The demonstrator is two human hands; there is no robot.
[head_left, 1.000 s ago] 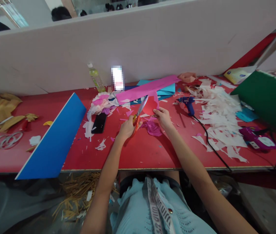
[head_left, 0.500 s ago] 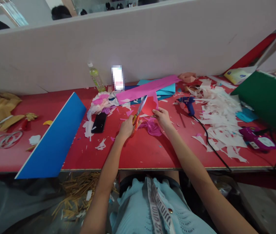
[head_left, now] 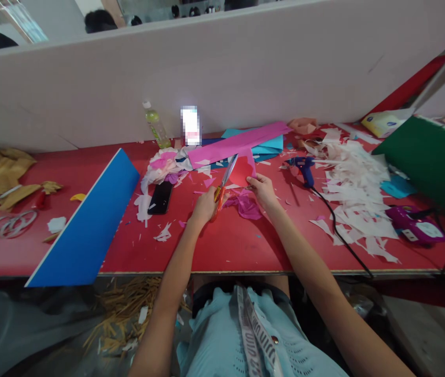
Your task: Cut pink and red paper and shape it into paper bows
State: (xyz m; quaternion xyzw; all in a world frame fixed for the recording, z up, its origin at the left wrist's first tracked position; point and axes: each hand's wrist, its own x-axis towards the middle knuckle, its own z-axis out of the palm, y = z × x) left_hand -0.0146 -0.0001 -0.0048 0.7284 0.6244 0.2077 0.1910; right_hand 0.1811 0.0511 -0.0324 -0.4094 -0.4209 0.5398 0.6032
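Observation:
My left hand [head_left: 205, 204] is closed round the handles of orange-handled scissors [head_left: 229, 172], their blades pointing up and away from me. Between the fingers of my right hand [head_left: 262, 188] is the edge of a pink and red sheet [head_left: 243, 170], which looks like thin paper. The blades lie against the left side of this sheet. Below it, a crumpled magenta piece [head_left: 248, 205] rests on the red table [head_left: 241, 246]. A long pink strip [head_left: 241, 142] lies beyond the scissors, over blue sheets [head_left: 270, 145].
A blue board [head_left: 88, 225] stands at the left, a green board [head_left: 422, 162] at the right. A glue gun [head_left: 304, 168] with a black cord lies right of my hands, near white scraps [head_left: 358, 193]. A phone [head_left: 160, 198], a bottle [head_left: 156, 125] and a lit screen [head_left: 191, 125] are to the left.

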